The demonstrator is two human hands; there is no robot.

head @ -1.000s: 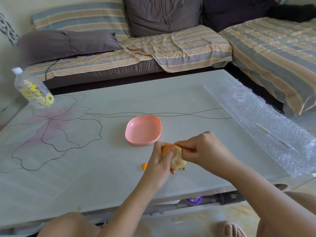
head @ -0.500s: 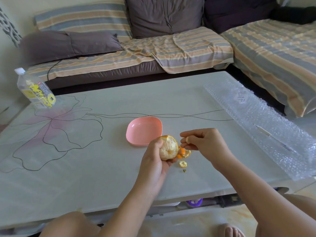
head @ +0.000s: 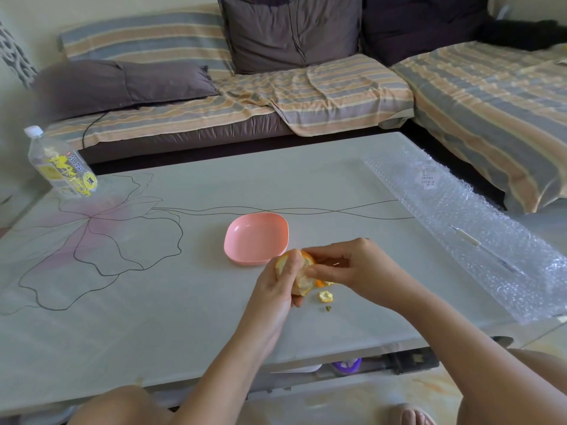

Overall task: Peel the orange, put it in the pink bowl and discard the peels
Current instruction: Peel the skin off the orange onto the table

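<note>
Left fingers [head: 291, 265]: curled round the orange [head: 302, 279] from the left and underneath, one finger laid over its top, gripping it firmly.
Right fingers [head: 319, 271]: bent in, tips pinching at the right side of the fruit, right where rind meets bare flesh.
Left hand [head: 276, 291]: up from the bottom middle of the frame, palm cupping the fruit.
Right hand [head: 357, 269]: in from the lower right, knuckles up, sitting just right of the fruit.
Orange facing: pale peeled side turned to the lower right and toward the camera, leftover orange rind on top and upper left.
Long axis: pretty much round tbh, can't really call one; visible part leans a bit from upper left to lower right.
Orange spot: middle of the frame, between both sets of fingertips, held over the table [head: 153, 317], just lower right of the pink bowl [head: 254, 240] and not in it.
Versus half a sec ago: right hand was off to the right, clear of the fruit, now back on it; left grip unchanged; bowl hasn't budged.
Peel bits: orange piece [head: 320, 283] tucked under the right fingers, pale curled scrap [head: 325, 296] on the table just below it, same place as before, tiny green speck [head: 328, 308] under that.
Other stuff: bottle [head: 61, 167] at upper left, bubble wrap [head: 475, 234] along the right side.
</note>
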